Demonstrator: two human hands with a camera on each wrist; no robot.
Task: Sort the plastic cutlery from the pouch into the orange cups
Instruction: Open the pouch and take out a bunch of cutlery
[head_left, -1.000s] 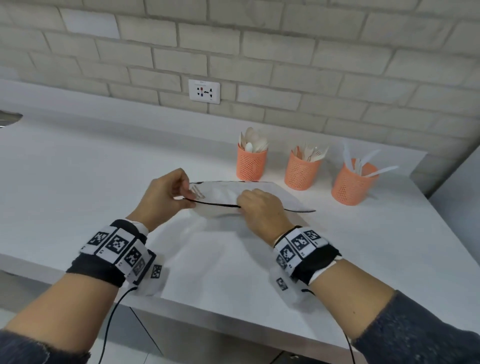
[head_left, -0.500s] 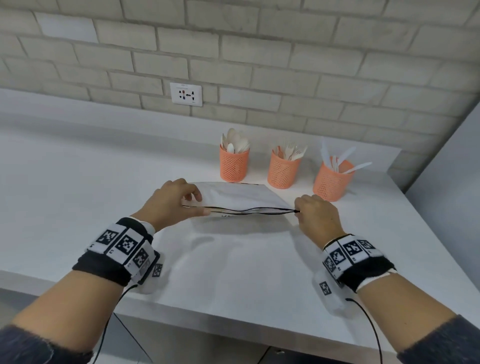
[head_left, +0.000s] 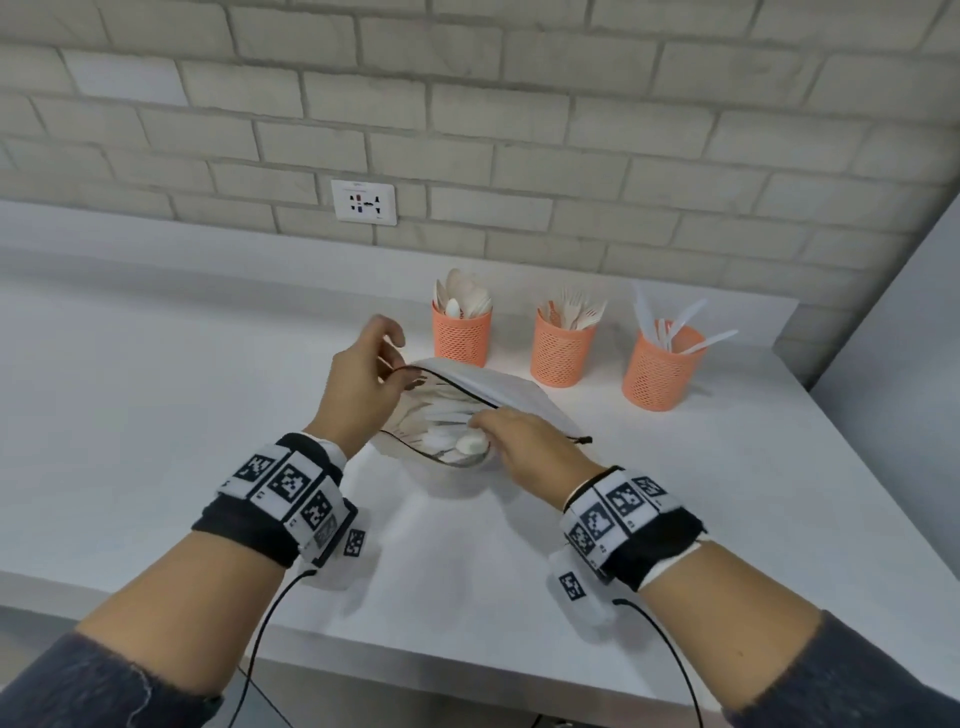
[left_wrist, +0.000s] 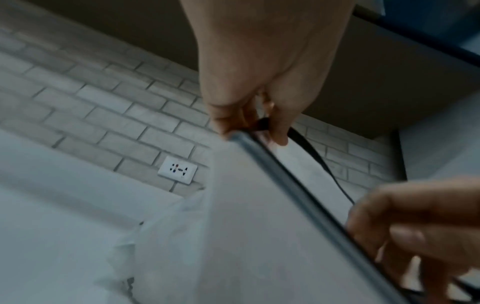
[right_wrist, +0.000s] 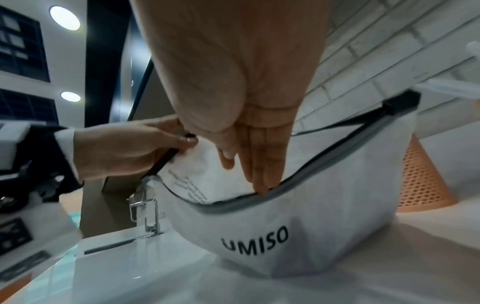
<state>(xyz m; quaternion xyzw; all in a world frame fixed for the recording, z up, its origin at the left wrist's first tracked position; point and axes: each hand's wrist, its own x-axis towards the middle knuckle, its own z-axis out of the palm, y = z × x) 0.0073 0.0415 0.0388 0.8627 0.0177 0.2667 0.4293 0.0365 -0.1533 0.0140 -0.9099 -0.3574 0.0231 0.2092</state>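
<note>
White, soft fabric forms the pouch (head_left: 511, 397), which rests on the counter (head_left: 156, 415) in front of three orange cups (head_left: 461, 335), each already bristling with cutlery. My left hand (head_left: 358, 395) pinches the dark zip edge at the pouch's left end between thumb and fingers, lifting it so the mouth gapes; the wrist view confirms that pinch. My right hand (head_left: 524, 447) reaches into the opening with fingers (right_wrist: 262, 164) straight and pressed together, tips below the rim; whether they already touch a piece I cannot tell. Pale plastic cutlery (head_left: 447, 421) lies in a loose heap inside, among it what looks like a spoon bowl. I judge these pieces to be very light, stiff yet brittle, and smooth enough to slide past one another, so each is best taken by the narrow handle in a fingertip pinch, not by the bowl or tines. I expect the pouch to sag shut unless its rim is held up.
</note>
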